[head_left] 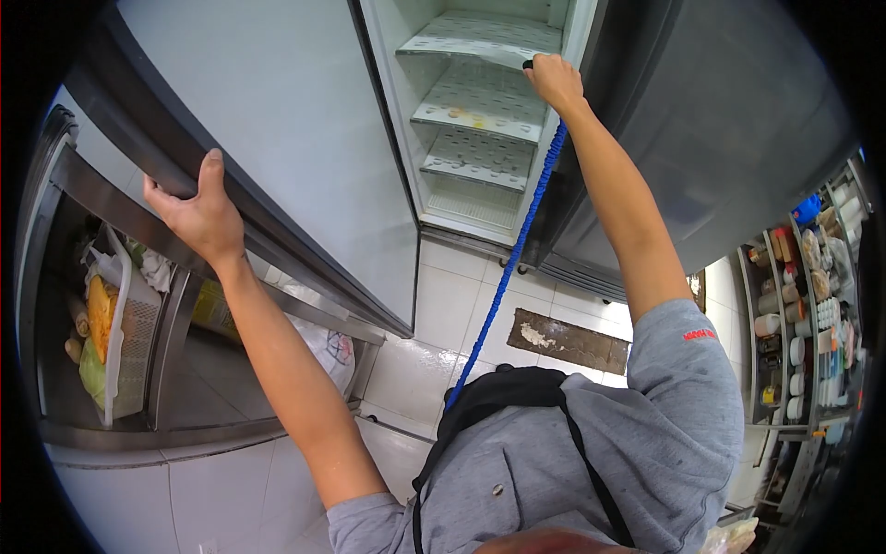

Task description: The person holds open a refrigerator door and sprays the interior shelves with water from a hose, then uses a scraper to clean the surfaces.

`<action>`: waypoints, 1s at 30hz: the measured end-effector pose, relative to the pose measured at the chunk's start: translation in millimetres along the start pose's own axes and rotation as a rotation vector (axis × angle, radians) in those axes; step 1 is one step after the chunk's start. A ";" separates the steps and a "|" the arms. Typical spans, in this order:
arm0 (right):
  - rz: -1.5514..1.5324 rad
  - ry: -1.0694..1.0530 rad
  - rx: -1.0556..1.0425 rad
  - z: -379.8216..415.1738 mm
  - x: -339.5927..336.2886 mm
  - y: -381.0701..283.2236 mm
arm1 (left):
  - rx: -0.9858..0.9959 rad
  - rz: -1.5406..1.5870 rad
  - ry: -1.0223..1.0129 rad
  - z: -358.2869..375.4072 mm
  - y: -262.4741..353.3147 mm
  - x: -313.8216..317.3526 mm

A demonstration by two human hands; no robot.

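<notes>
Head view, looking down past the person's own grey shirt and black apron straps. Left hand (198,214) is up on the top edge of the open fridge door (277,129), fingers curled over the edge and clamped on it, thumb pointing up along the door face. Right hand (555,81) is stretched out into the open fridge compartment, fingers closed around the dark nozzle end of a blue hose (506,272), right at the front edge of the upper perforated shelf (480,39). Hose runs taut from that fist down past the lower shelves and over the white tiled floor (461,305) to the waist. Shelves look bare apart from small yellowish bits on the middle one. Left, a lower compartment holds a white basket (129,323) with food. Far right, a rack of bottles and jars (803,323).
</notes>
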State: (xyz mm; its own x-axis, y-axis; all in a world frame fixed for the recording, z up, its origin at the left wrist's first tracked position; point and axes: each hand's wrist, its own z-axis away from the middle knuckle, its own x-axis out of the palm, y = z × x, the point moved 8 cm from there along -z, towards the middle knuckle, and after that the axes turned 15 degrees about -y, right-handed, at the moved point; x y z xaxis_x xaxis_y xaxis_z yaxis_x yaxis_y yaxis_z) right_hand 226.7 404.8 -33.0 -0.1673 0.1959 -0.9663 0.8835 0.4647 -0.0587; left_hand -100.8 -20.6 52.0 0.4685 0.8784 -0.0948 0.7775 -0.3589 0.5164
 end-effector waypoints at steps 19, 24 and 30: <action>-0.068 0.009 -0.060 -10.6 -1.7 -28.8 | 0.040 -0.059 0.028 3.6 6.6 3.8; -0.077 -0.004 -0.060 -13.1 0.3 -34.7 | 0.029 -0.051 0.019 3.9 9.0 5.2; -0.095 -0.013 -0.067 -14.0 0.5 -43.4 | 0.039 -0.054 0.023 4.2 8.8 4.8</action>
State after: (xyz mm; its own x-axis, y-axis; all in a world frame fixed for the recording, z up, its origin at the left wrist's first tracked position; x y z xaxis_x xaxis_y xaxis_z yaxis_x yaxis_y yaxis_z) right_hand 182.2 396.8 -27.4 -0.2425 0.1374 -0.9604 0.8325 0.5377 -0.1333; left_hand -90.0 -20.8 52.5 0.4158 0.9038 -0.1016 0.8174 -0.3223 0.4774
